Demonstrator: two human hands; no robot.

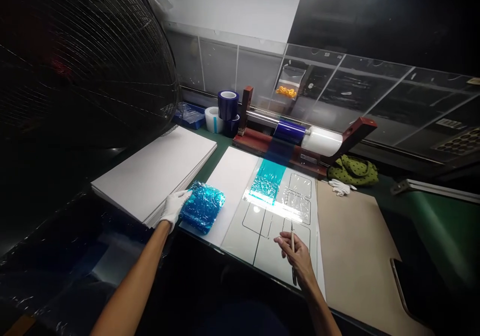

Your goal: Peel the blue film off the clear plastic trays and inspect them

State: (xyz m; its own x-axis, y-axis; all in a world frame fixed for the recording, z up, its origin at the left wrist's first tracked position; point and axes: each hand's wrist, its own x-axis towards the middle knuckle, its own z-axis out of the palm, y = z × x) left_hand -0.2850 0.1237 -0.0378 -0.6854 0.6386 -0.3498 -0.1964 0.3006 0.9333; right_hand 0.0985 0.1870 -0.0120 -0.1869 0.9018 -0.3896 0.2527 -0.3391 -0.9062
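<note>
My left hand (pixel 173 208), in a white glove, rests against the left side of a crumpled bundle of shiny blue film pieces (pixel 203 207) lying on a white sheet (pixel 233 176); its fingers are closed against the bundle. My bare right hand (pixel 297 256) pinches a thin pen-like knife (pixel 292 238), held over a clear template sheet (pixel 277 211) marked with rounded rectangles. A strip of blue film (pixel 267 178) runs down onto the template from a roller (pixel 307 136).
A stack of white boards (pixel 153 173) lies at left, below a large black fan (pixel 82 61). Tape rolls (pixel 225 111) stand at the back. A brown cardboard sheet (pixel 356 246), a white glove (pixel 341 187) and a green dotted pouch (pixel 352 170) lie to the right.
</note>
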